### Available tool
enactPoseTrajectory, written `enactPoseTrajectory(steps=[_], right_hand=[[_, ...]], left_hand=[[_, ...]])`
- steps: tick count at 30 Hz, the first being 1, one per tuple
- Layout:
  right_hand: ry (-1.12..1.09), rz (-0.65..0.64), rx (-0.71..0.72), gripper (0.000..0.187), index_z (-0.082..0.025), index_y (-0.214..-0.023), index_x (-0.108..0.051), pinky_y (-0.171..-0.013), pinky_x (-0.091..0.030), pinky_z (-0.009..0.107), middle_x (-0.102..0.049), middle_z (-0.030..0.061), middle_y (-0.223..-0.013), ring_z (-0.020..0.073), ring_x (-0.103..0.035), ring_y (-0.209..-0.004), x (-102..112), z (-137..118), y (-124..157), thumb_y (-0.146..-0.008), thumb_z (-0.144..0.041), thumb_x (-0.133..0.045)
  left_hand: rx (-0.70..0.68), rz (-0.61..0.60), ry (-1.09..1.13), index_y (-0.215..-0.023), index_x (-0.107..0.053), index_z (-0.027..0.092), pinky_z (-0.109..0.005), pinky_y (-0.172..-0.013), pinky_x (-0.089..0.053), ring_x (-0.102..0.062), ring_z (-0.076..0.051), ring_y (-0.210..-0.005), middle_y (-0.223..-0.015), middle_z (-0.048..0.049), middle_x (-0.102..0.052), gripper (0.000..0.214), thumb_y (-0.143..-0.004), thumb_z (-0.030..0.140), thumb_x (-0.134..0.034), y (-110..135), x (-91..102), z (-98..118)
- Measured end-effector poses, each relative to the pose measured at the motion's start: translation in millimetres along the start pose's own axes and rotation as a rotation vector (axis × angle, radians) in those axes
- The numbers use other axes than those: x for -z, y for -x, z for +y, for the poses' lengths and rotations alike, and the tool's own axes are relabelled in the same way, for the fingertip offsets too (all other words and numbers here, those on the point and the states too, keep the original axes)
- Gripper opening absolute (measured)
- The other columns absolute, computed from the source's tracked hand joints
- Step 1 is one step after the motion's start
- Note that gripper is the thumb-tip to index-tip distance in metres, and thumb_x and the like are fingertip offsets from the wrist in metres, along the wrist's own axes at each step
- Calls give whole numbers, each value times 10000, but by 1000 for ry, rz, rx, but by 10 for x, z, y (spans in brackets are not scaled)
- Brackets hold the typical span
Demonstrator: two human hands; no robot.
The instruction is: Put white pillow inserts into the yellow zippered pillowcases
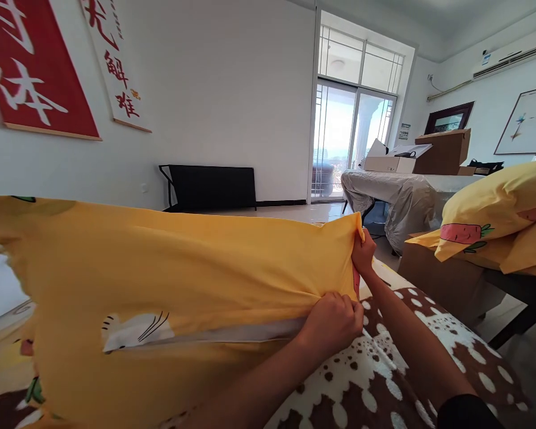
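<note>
Both our hands clench a yellow pillowcase (183, 268): left hand (333, 322) pinching its gaping seam (232, 335), right hand (362, 255) gripping the corner (355, 225). We judge closing it needs steady tension.

Head view, single entry. Mount: worn on the person's head, over a bed (384, 369). Facing: forward and slightly down, across the room to a balcony door (348, 137) at 1 o'clock. Nearness: close; yellow pillowcase (183, 268) fills 7 to 10 o'clock, left hand (333, 322) and right hand (362, 253) at 4 to 5 o'clock, within arm's reach.
</note>
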State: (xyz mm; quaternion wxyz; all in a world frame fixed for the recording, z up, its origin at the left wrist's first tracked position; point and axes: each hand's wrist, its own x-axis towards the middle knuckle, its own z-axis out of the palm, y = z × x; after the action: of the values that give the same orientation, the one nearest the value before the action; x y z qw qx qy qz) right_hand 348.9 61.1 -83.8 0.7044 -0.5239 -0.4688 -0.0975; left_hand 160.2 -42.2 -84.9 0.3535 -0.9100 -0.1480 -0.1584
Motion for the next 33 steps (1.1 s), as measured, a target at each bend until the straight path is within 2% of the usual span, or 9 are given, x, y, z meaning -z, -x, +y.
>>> enactPoseTrajectory(steps=[5,9,11,13,17,19,21,28,33], right_hand=[[-80,121,-14,396,-212,-626,-379,-511,-293,243,-347,-53,-564,111,-317,-534,116,-36,-36,-879,-514,-348],[-108,139,106,379,-170,-687,-546,-645,-403,278,-539,21,-738,149,-486,-695,376,-174,-11,-845,-505,-466],[-119,17,193,340,-163,-773,-626,-762,-429,320,-613,65,-890,191,-542,-846,485,-231,-15,-830,-477,-509],[-158,-176,149,336,-166,-861,-652,-781,-442,336,-641,72,-934,205,-562,-880,538,-274,-62,-826,-473,-520],[-351,-576,-239,413,-165,-973,-620,-706,-479,316,-671,52,-913,194,-597,-796,443,-360,-222,-692,-460,-689],[-423,-654,-364,431,-154,-931,-617,-690,-483,318,-677,52,-870,191,-601,-754,329,-431,-249,-629,-438,-737],[-425,-607,-334,372,-156,-860,-599,-656,-468,303,-660,31,-800,171,-576,-699,222,-532,-197,-628,-420,-722],[-43,-415,322,141,-206,-676,-455,-574,-358,251,-476,-45,-596,111,-386,-554,164,-822,213,-699,-283,-571],[3,-211,228,275,-226,-594,-373,-592,-339,272,-419,-21,-559,138,-391,-562,137,-513,70,-733,-375,-558]], left_hand=[[78,-39,104,-769,-536,128,-294,-480,-406,-616,-221,-588,-649,-94,-622,127,-860,126,-448,8,-71,-22],[178,-53,113,-765,-564,99,-313,-505,-413,-623,-239,-607,-661,-116,-630,106,-828,88,-480,-53,-224,-78],[210,-62,120,-752,-574,88,-316,-517,-410,-623,-244,-620,-657,-126,-628,109,-818,83,-488,-85,-263,-83],[215,-68,132,-739,-583,85,-318,-522,-408,-622,-246,-627,-659,-133,-631,127,-819,84,-485,-109,-265,-76],[179,-74,162,-738,-597,82,-319,-514,-412,-624,-247,-624,-671,-141,-644,161,-827,73,-463,-127,-186,-18],[154,-76,176,-748,-605,80,-317,-513,-418,-630,-247,-631,-682,-141,-649,168,-827,63,-458,-124,-144,15],[123,-81,200,-751,-616,94,-312,-514,-423,-637,-239,-639,-694,-124,-660,171,-830,69,-467,-117,-131,5],[246,-131,247,-788,-670,122,-318,-527,-443,-660,-241,-630,-714,-112,-698,135,-819,109,-539,-85,-283,-359],[241,-136,220,-791,-633,100,-322,-523,-447,-656,-250,-648,-714,-125,-685,142,-835,97,-499,-46,-165,-163]])
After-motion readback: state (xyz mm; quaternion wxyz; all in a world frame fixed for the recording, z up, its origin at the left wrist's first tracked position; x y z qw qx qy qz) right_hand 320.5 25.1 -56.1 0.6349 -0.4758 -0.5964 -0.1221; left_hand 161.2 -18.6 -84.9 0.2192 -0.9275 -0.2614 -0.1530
